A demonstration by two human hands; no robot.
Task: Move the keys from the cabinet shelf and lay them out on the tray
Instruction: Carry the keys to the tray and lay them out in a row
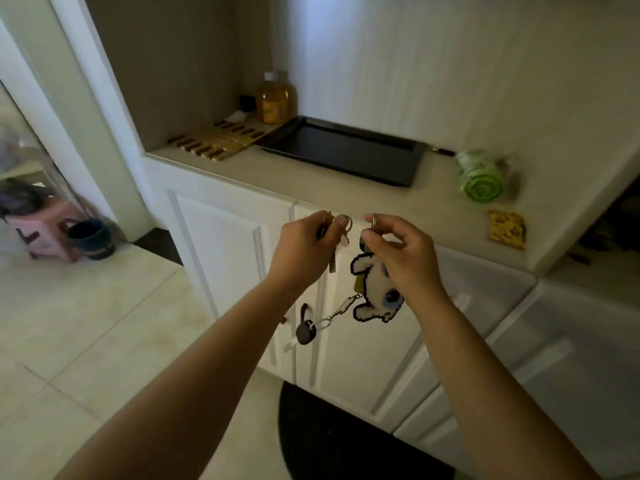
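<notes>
Both my hands are raised in front of the white cabinet, just below the counter edge. My left hand (303, 249) pinches a key ring (343, 221) with a key hanging under it. My right hand (403, 258) pinches a second ring (374, 221); from it dangle a white pixel-style animal charm (375, 289), a chain and a round black fob (305, 332). The black tray (341, 157) lies on the shelf beyond my hands, with nothing visible in it.
On the shelf: a slatted wooden mat (216, 138) left of the tray, an amber jar (277, 98) behind it, a green roll of bags (481, 178) and a yellow packet (507, 230) to the right. A pink stool (41, 233) and dark pot (91, 239) stand on the floor at left.
</notes>
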